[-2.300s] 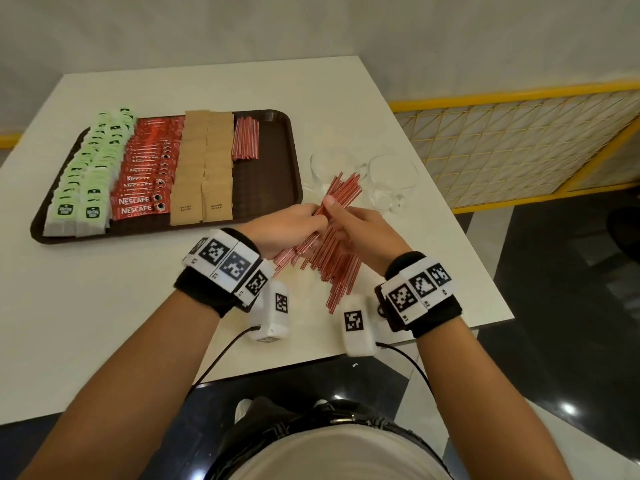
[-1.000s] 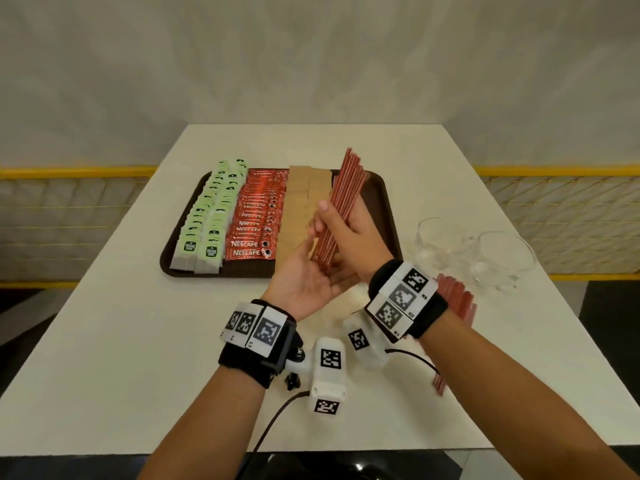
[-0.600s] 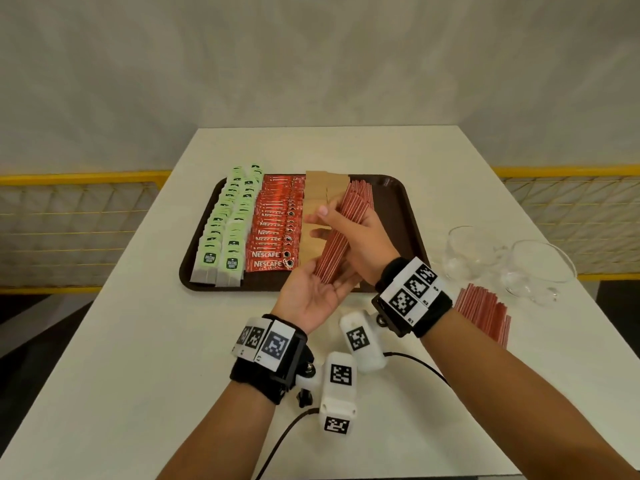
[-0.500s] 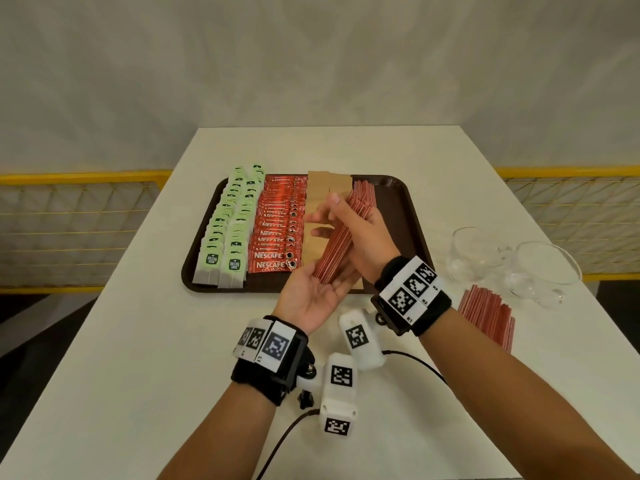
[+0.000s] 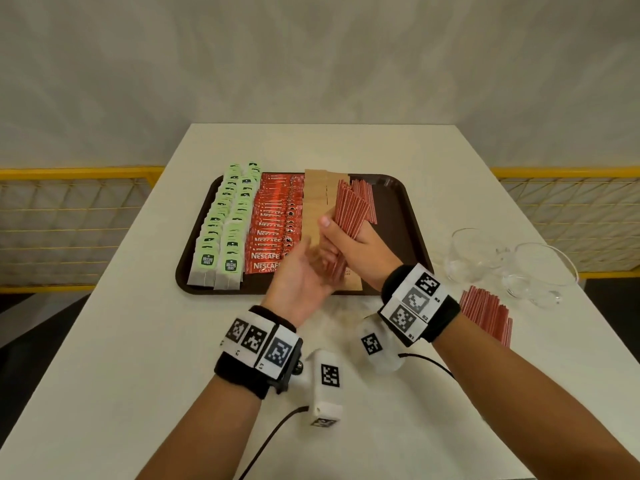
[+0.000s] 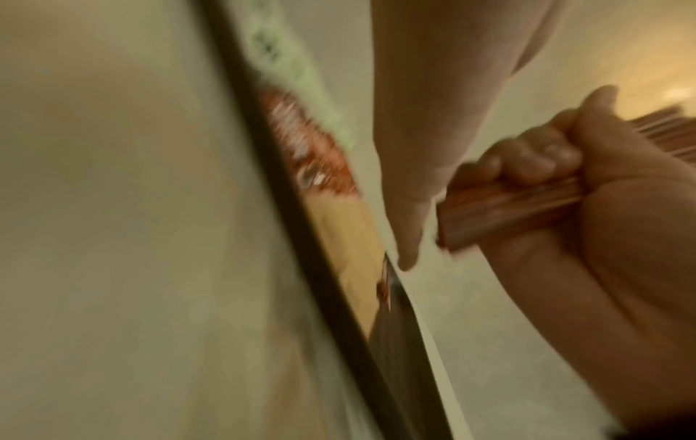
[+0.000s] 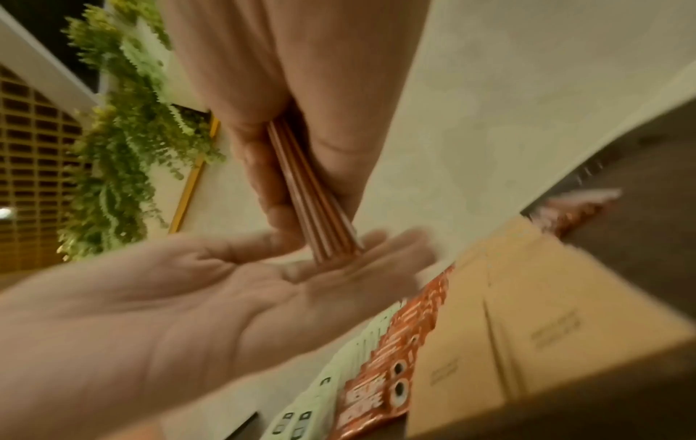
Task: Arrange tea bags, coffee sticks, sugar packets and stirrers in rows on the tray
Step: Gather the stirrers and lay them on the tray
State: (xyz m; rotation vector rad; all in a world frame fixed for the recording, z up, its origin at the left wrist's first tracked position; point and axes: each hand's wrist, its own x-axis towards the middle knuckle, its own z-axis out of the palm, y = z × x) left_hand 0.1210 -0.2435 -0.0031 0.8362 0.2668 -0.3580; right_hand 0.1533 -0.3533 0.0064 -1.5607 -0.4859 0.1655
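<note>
My right hand (image 5: 349, 244) grips a bundle of red stirrers (image 5: 348, 216) upright over the dark brown tray (image 5: 408, 216); the same bundle of stirrers (image 7: 312, 208) shows in the right wrist view. My left hand (image 5: 301, 271) lies flat and palm-up under the bundle's lower ends, fingers straight. On the tray lie rows of green tea bags (image 5: 225, 220), red coffee sticks (image 5: 273, 223), brown sugar packets (image 5: 315, 199) and a short row of stirrers (image 5: 365, 199). The left wrist view is blurred.
A loose pile of red stirrers (image 5: 488, 313) lies on the white table (image 5: 121, 341) to the right of my right wrist. Two clear glass cups (image 5: 512, 265) stand behind that pile. Yellow railing runs along both sides of the table.
The right hand lifted a bundle of stirrers from the table pile and brought it over the tray. The left hand went flat under the bundle's ends and has shifted slightly.
</note>
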